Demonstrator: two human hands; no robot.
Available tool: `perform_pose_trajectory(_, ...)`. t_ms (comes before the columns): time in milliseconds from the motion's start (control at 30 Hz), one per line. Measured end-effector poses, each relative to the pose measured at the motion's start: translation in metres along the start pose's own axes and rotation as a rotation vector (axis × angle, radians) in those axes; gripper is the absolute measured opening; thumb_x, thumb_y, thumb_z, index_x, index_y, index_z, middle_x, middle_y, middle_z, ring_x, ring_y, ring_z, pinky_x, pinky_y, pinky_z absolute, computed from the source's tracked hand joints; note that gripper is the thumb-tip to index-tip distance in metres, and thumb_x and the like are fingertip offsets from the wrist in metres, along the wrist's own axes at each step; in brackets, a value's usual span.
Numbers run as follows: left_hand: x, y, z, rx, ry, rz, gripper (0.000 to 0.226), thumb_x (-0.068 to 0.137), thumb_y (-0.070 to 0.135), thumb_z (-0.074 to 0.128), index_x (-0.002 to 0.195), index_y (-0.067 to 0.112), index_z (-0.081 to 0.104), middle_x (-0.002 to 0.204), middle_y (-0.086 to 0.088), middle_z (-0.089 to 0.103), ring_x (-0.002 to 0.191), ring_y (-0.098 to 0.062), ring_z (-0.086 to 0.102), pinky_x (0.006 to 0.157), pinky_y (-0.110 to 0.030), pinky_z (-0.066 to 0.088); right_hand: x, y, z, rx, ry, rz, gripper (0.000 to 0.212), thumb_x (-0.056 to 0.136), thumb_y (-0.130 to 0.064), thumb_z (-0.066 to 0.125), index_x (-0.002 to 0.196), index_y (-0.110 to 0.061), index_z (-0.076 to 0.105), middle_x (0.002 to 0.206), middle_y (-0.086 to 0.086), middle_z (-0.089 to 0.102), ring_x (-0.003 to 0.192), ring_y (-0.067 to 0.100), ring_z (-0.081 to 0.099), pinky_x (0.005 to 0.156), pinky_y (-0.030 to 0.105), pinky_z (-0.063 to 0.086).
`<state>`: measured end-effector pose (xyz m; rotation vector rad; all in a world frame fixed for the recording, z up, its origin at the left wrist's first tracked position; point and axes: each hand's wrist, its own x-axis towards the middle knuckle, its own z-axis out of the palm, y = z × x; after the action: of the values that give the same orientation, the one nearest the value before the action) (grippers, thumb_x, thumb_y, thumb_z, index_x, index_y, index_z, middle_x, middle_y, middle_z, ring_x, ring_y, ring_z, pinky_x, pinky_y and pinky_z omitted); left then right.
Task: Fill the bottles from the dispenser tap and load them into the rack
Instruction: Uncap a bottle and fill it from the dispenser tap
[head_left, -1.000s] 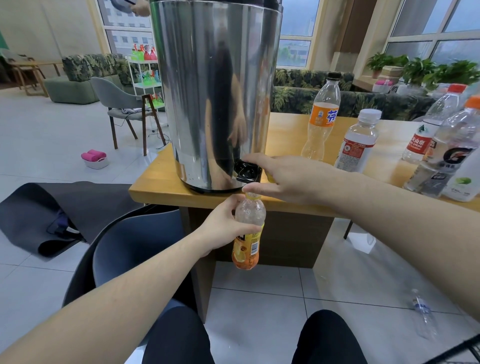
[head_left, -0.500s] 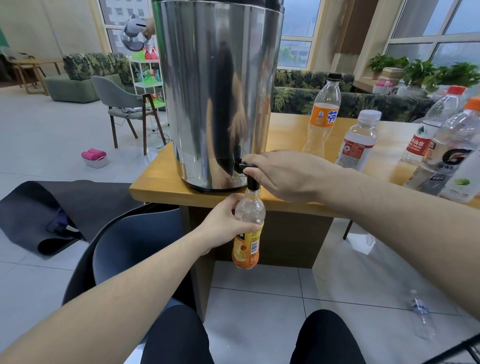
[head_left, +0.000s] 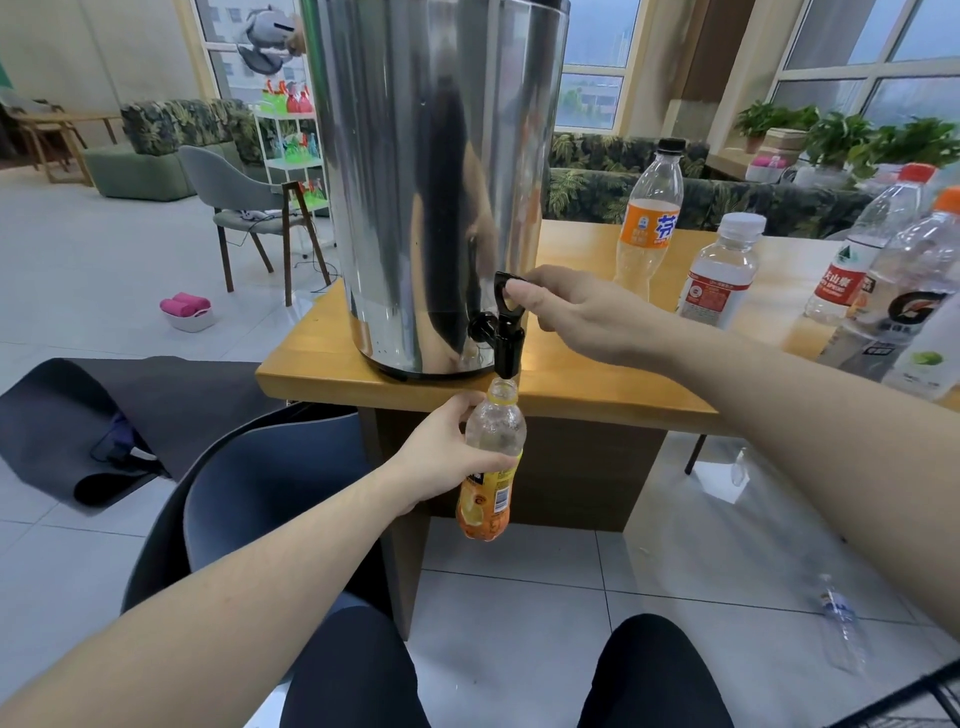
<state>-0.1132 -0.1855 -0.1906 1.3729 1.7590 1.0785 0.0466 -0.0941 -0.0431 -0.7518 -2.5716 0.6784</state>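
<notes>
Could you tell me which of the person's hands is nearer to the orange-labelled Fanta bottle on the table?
Right. The right hand touches the tap lever just left of the Fanta bottle; the left hand grips the bottle under the tap, below the table edge.

The left hand (head_left: 441, 457) grips an uncapped orange-labelled bottle (head_left: 491, 462) upright, its mouth just under the black tap (head_left: 505, 332) of the steel dispenser (head_left: 431, 171). The right hand (head_left: 576, 317) pinches the tap's raised lever from three o'clock.
</notes>
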Motion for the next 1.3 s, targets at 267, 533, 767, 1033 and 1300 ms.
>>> perform_pose_trajectory(267,-0.007,-0.009,0.008,0.009,-0.012,0.013,0.067,0.075,0.023,0.087,0.127,0.036,0.045,0.115,0.02,0.057,0.115,-0.011,0.06,0.096,-0.033,0.054,-0.019,0.037,0.001,-0.018,-0.084,0.095,0.023,0.105,-0.029,0.039,0.127,-0.022,0.045,0.108,0.008,0.059,0.1,0.027,0.057,0.091,0.044,0.048)
perform_pose_trajectory(533,-0.004,0.002,0.015,0.054,-0.043,0.041,0.074,0.074,0.028,0.088,0.135,0.028,0.047,0.13,0.012,0.06,0.118,-0.014,0.06,0.099,-0.038,0.054,-0.033,0.043,0.015,-0.289,-0.198,-0.013,0.045,0.095,-0.064,0.033,0.115,-0.024,0.043,0.092,-0.002,0.063,0.082,0.012,0.06,0.07,0.03,0.051)
perform_pose_trajectory(767,-0.006,0.017,0.026,0.049,-0.112,0.052,0.085,0.072,0.03,0.089,0.144,0.026,0.044,0.135,0.01,0.058,0.119,-0.013,0.06,0.099,-0.04,0.054,-0.034,0.041,0.011,-0.557,-0.306,-0.128,0.041,0.096,-0.063,0.04,0.115,-0.026,0.039,0.078,-0.008,0.055,0.068,0.009,0.052,0.058,0.022,0.04)
perform_pose_trajectory(1033,-0.003,0.036,0.038,0.097,-0.146,0.11,0.087,0.072,0.032,0.089,0.145,0.025,0.043,0.138,0.008,0.058,0.123,-0.012,0.057,0.101,-0.04,0.053,-0.037,0.053,-0.003,-0.635,-0.327,-0.139,0.041,0.096,-0.062,0.04,0.119,-0.029,0.038,0.087,-0.004,0.059,0.074,0.011,0.055,0.065,0.025,0.048)
perform_pose_trajectory(1300,0.002,0.048,0.053,0.082,-0.149,0.15,0.081,0.073,0.034,0.087,0.142,0.029,0.047,0.135,0.009,0.06,0.12,-0.013,0.06,0.099,-0.041,0.055,-0.044,0.054,-0.012,-0.606,-0.298,-0.078,0.042,0.093,-0.069,0.037,0.103,-0.028,0.038,0.078,-0.006,0.057,0.068,0.009,0.053,0.058,0.021,0.043)
